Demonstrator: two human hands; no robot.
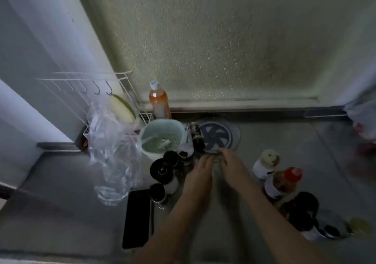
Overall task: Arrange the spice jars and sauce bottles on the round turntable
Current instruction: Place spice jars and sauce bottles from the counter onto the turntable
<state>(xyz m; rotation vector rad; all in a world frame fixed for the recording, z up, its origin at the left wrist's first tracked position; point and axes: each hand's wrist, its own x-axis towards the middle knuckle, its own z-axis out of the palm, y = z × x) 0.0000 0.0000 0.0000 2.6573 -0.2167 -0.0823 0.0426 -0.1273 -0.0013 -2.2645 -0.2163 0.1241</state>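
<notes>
The round turntable (215, 136), clear with a dark spoked centre, lies on the grey counter near the back wall. My left hand (200, 174) and my right hand (234, 168) both pinch its near rim, fingertips almost meeting. A dark bottle (196, 134) stands at its left edge. Several black-capped spice jars (162, 171) cluster left of my left hand. To the right stand a white bottle with a beige cap (266, 164), a red-capped sauce bottle (284, 182) and dark bottles (303, 208). The view is dim and blurred.
A mint-green bowl (160, 137) sits left of the turntable, with an orange bottle (159, 100) behind it. A crumpled plastic bag (114, 151) and a white wire rack (85, 88) fill the left. A black phone (138, 217) lies by my left forearm.
</notes>
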